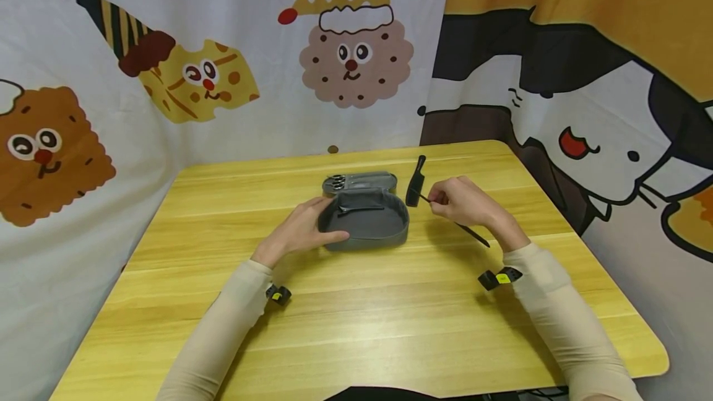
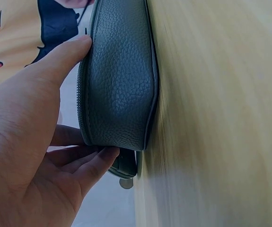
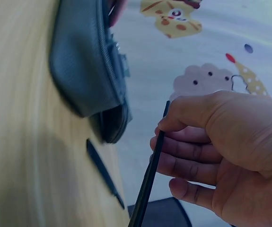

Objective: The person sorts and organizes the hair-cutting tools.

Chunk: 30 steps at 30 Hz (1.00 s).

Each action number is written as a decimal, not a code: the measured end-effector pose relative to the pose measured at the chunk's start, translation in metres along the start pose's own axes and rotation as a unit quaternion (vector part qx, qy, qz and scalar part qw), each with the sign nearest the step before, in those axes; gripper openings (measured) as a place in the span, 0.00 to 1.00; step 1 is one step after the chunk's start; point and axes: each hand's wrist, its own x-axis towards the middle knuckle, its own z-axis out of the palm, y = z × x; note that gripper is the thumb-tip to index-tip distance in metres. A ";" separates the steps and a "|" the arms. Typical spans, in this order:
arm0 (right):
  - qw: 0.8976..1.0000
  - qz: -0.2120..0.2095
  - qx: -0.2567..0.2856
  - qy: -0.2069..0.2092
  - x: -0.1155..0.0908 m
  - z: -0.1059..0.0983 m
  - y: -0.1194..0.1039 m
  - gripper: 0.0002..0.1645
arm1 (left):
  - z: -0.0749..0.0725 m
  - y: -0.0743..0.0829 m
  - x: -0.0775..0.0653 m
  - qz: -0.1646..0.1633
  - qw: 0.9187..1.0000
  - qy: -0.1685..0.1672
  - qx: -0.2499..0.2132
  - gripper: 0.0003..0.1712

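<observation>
Wooden table [image 1: 379, 327]: left hand [image 1: 301, 228] grips grey case [image 1: 367, 242]; right hand [image 1: 462, 202] pinches black stick [image 1: 473, 236]; dark tool [image 1: 363, 208] inside visible only from head.

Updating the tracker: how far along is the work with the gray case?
Looks done: the gray case is open, with metal tools in its lid and a dark tool inside.
In hand: the left hand grips the case; the right hand pinches a thin black tool outside it.
Probably left, if packing: that tool, the black comb on the table, closing the lid.
</observation>
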 end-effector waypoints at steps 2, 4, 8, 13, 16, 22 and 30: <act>1.000 -0.008 0.002 0.004 0.001 -0.002 -0.005 0.06 | 0.000 0.000 0.000 0.001 1.000 0.000 0.000 0.63; 1.000 -0.016 0.009 0.006 0.003 -0.005 -0.010 0.06 | 0.000 0.000 0.000 0.000 1.000 0.000 0.000 0.63; 0.999 -0.028 0.031 0.014 0.006 -0.010 -0.022 0.05 | 0.000 0.000 -0.001 -0.003 1.000 0.000 -0.001 0.63; 0.998 -0.037 0.047 0.018 0.011 -0.015 -0.037 0.06 | 0.000 0.001 -0.001 -0.005 1.000 -0.001 -0.002 0.64; 0.998 -0.041 0.053 0.018 0.015 -0.016 -0.046 0.07 | 0.000 0.001 -0.001 -0.004 1.000 0.000 -0.002 0.64; 0.996 -0.057 0.067 0.026 0.023 -0.017 -0.059 0.07 | 0.000 0.001 -0.001 -0.002 1.000 0.003 -0.005 0.64; 0.994 -0.081 0.074 0.030 0.028 -0.014 -0.068 0.07 | -0.004 0.000 -0.003 -0.004 1.000 0.007 -0.006 0.64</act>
